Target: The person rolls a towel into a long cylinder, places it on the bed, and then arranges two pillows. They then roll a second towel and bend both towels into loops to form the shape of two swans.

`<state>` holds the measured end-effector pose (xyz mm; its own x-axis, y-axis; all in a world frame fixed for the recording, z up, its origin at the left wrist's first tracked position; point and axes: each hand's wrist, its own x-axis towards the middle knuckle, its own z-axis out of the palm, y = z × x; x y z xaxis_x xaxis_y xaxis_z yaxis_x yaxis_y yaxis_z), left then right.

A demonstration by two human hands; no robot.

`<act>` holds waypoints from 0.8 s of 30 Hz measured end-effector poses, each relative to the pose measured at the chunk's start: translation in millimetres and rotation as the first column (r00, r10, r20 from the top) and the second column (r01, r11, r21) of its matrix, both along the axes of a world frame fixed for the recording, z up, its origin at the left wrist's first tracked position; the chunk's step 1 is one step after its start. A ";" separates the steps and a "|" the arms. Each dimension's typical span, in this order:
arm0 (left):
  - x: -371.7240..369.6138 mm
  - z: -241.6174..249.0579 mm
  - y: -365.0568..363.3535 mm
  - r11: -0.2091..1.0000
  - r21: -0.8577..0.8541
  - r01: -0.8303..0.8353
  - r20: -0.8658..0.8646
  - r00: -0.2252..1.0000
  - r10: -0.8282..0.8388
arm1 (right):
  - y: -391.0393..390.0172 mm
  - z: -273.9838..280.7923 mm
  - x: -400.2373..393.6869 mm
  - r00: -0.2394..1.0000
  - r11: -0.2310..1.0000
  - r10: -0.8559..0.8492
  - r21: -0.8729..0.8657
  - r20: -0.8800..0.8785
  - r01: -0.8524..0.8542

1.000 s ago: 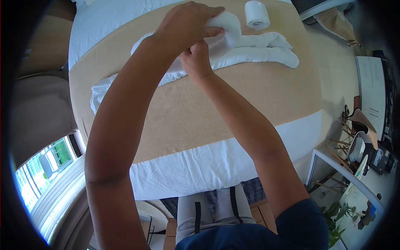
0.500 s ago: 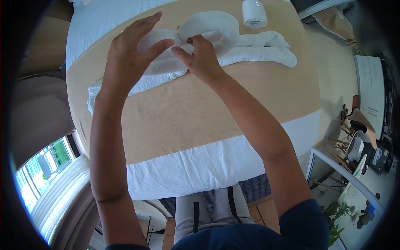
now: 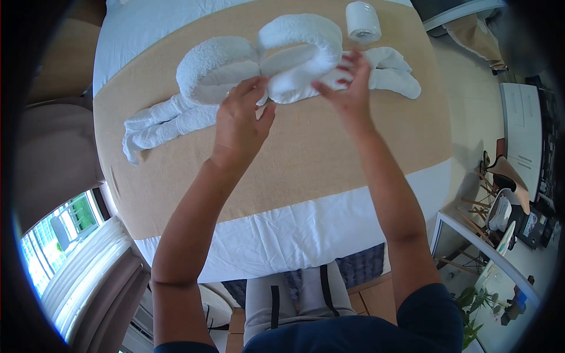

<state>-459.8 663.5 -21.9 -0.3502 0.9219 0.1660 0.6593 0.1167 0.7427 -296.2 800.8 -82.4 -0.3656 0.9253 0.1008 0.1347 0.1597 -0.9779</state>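
Two white towels lie across the beige bed runner. The left towel point(image 3: 215, 52) and the right towel point(image 3: 303, 26) each curve up into a loop, and the loops meet in the middle. My left hand point(image 3: 244, 115) is at the lower edge of the left loop near that meeting point, fingers bent and thumb apart; whether it pinches any cloth is unclear. Just right of the right loop, over the rolled tail of that towel, my right hand point(image 3: 350, 91) has its fingers spread and holds nothing.
A white wrapped roll point(image 3: 362, 22) stands behind the towels. The beige runner point(image 3: 294, 153) lies over white bedding point(image 3: 282, 235). Curtains and a window point(image 3: 67, 229) are at the left. Chairs point(image 3: 507, 194), a white cabinet point(image 3: 521, 129) and a plant point(image 3: 471, 312) are at the right.
My left hand has moved right and down from the left loop to the middle. My right hand has shifted right, away from the middle. Both loops show more fully.
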 end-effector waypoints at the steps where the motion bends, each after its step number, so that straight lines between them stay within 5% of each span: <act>1: 0.4 13.5 0.1 0.997 -0.054 0.057 0.059 0.997 -0.054 | 6.2 14.4 2.4 0.999 0.985 -0.044 0.164 -0.019 0.047; 5: -27.3 46.1 -21.3 0.901 0.427 -0.081 -0.334 0.912 0.240 | 28.8 70.7 7.4 0.998 0.919 -0.013 0.393 -0.064 0.038; 6: -37.4 51.3 -16.7 0.900 0.429 -0.079 -0.336 0.911 0.240 | 27.9 87.4 3.3 0.996 0.877 0.078 0.472 0.045 -0.090; 8: -55.2 56.8 1.3 0.959 0.282 0.015 -0.515 0.846 0.138 | 28.8 111.5 -6.8 0.974 0.817 0.160 0.533 0.162 -0.222; 10: -62.3 55.3 25.0 0.983 0.158 0.092 -0.562 0.827 0.013 | 33.6 124.2 -17.0 0.836 0.633 0.302 0.560 0.458 -0.535; 14: -54.3 67.7 67.2 0.963 -0.228 0.144 -0.488 0.839 -0.241 | 24.2 104.0 -24.9 0.940 0.598 0.252 0.726 0.231 -0.339; 16: -49.2 68.1 82.7 0.944 -0.305 0.129 -0.451 0.853 -0.263 | -3.6 79.0 -12.6 0.951 0.839 0.239 0.452 0.197 -0.304; 17: -50.1 67.4 88.0 0.914 -0.386 0.120 -0.411 0.865 -0.288 | -16.9 63.1 -19.0 0.909 0.851 0.267 0.364 0.320 -0.378; 19: -57.6 58.5 93.7 0.905 -0.395 0.159 -0.403 0.855 -0.326 | -31.5 33.6 -44.0 0.796 0.554 0.040 0.650 0.604 -0.521; 20: -59.6 52.8 95.2 0.894 -0.401 0.202 -0.387 0.847 -0.365 | -32.4 26.7 -53.9 0.796 0.560 0.041 0.646 0.604 -0.520; 22: -63.8 42.3 98.8 0.909 -0.346 0.232 -0.348 0.868 -0.354 | -24.8 15.7 -71.8 0.651 0.321 -0.241 0.692 0.720 -0.646; 23: -63.2 40.1 99.3 0.924 -0.286 0.256 -0.310 0.887 -0.342 | -19.9 15.4 -79.3 0.649 0.325 -0.241 0.690 0.721 -0.646; 24: -62.4 38.1 99.3 0.923 -0.286 0.259 -0.310 0.886 -0.344 | -12.7 16.8 -86.9 0.464 0.391 -0.241 0.522 0.853 -0.758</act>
<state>-522.1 762.7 16.2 -0.0082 1.0000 -0.0047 0.8998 0.0094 0.4361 -383.1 788.1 -65.6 -0.9170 0.3600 0.1715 0.3902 0.8988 0.1996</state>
